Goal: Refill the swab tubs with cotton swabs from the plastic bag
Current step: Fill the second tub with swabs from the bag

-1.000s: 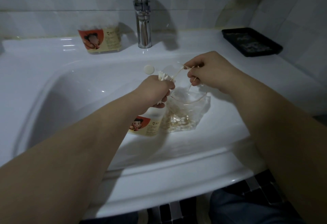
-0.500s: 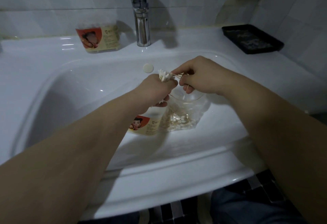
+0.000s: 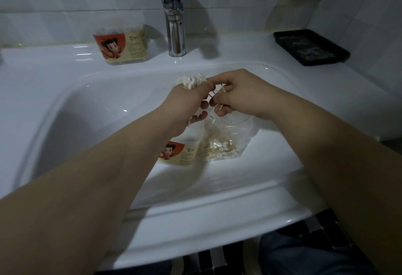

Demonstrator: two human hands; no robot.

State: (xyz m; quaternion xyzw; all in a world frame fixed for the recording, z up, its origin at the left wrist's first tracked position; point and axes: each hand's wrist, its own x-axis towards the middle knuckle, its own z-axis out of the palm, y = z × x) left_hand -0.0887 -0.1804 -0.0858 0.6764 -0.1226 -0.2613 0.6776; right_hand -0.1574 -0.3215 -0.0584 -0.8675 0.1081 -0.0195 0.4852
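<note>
Over the sink basin, the person's left hand (image 3: 187, 105) is wrapped around a bundle of cotton swabs (image 3: 191, 81), white tips poking out the top of the fist. The right hand (image 3: 241, 94) pinches a few loose swabs (image 3: 220, 89) between thumb and fingertips, right up against the bundle. So neither hand is free; both are closed on swabs. It looks like the step is feeding the strays into the fistful so it all goes in as one tidy stack.

To do it well, imo: line the strays up parallel with the bundle before letting go, otherwise they cross and the stack won't slide into a tub. The left grip should be firm but not crushing, since those sticks look thin. Work over the bag so a dropped one lands back in it rather than in the basin.

Directly below, the plastic bag (image 3: 224, 144) stands open in the sink (image 3: 91, 118), with plenty of swabs at its bottom. Just beside its left side, seemingly touching, is the swab tub (image 3: 180, 154). It's partly hidden under the left wrist, so how full it is can't be told. A second tub (image 3: 121, 46) sits on the back ledge left of the faucet (image 3: 174, 24) and looks full. A black tray (image 3: 311, 46) is in the far right corner.
</note>
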